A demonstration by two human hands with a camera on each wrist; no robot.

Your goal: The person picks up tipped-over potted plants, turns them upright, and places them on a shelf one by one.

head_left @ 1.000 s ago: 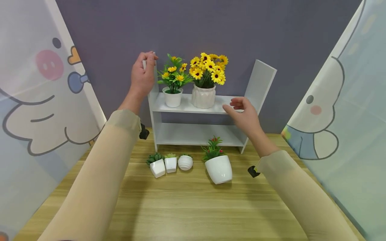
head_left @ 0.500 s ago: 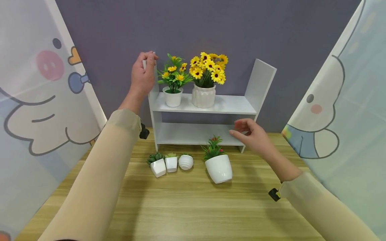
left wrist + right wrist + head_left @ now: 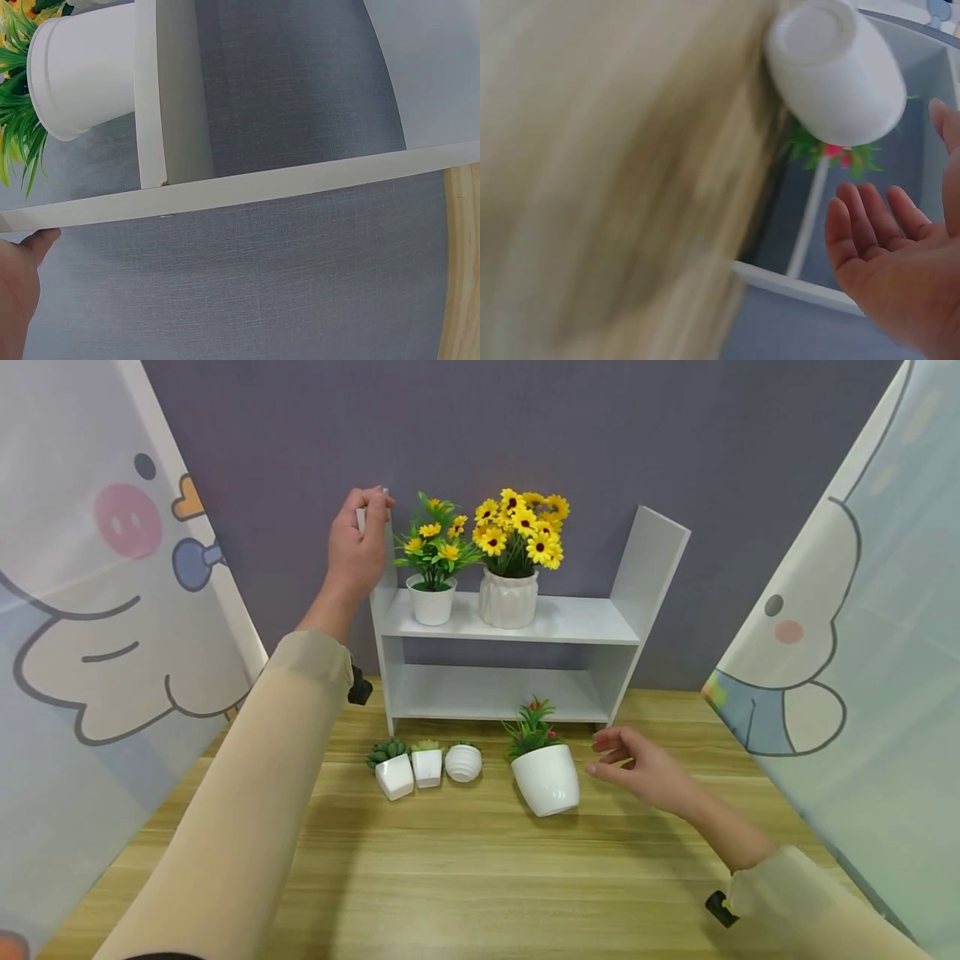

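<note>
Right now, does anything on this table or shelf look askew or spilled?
Yes: the large white pot in front of the shelf lies on its side, foliage toward the shelf. Three small pots look tipped too, unlike the two upright flowerpots. No spill shows.

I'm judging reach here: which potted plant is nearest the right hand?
The large, smooth white pot with red-dotted greenery, beside the right hand. The three small white pots lie farther left, and both yellow-flowered plants stand on the shelf.
</note>
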